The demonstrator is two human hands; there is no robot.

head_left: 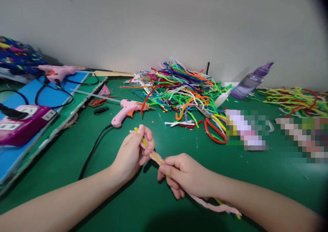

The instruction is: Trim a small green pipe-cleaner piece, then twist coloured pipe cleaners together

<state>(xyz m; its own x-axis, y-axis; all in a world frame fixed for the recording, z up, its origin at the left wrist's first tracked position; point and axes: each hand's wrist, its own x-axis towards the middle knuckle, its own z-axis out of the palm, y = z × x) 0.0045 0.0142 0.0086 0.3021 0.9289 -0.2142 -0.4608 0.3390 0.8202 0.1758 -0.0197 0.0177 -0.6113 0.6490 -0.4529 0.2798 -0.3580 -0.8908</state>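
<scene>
Head view: both forearms enter from the bottom edge, and the hands meet at lower centre over the green mat (143,208).

- Right hand (184,177): knuckles up, fingers curled, closed on a pink pipe cleaner (220,208) and a yellow pipe cleaner (153,155). The pink tail trails out past the wrist toward bottom right.
- Left hand (133,150): palm turned inward, thumb and fingers pinched on the far end of the same two stems. The yellow tip pokes out above the fingers.
- The stems span the short gap between the hands, slanting from upper left to lower right, and look lifted off the mat.
- Just beyond the left hand: pink glue gun (126,109) lying on the mat, black cord (93,150) running down-left.
- Centre right: red-handled scissors (214,131), touching the edge of a mixed-colour pipe cleaner pile (179,85).
- Right of the pile: purple bottle (249,81) lying tilted near the wall.
- Left edge: purple power strip (23,122) on a blue board (74,79), second pink glue gun (57,71) behind it.
</scene>
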